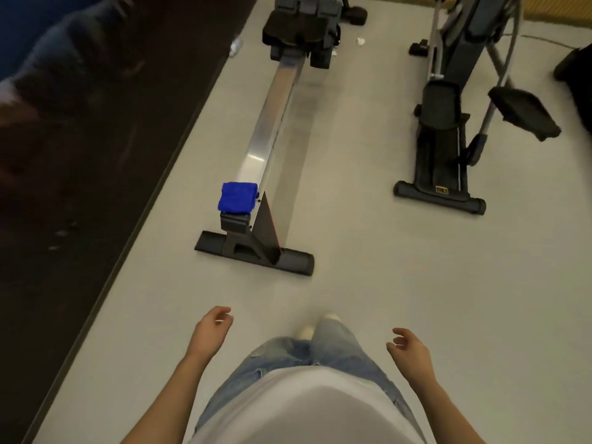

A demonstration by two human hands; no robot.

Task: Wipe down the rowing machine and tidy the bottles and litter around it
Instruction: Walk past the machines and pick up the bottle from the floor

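The rowing machine lies ahead on the pale floor, its silver rail running away from me to a black seat. A folded blue cloth sits on the near end of the rail, above the black foot bar. A clear plastic bottle lies on the floor left of the seat. Small white scraps of litter lie right of the seat. My left hand and my right hand hang low near my legs, fingers loosely curled, holding nothing.
Another black exercise machine stands to the right with a pedal sticking out. A dark mat borders the pale floor on the left. A dark object sits at the far right edge.
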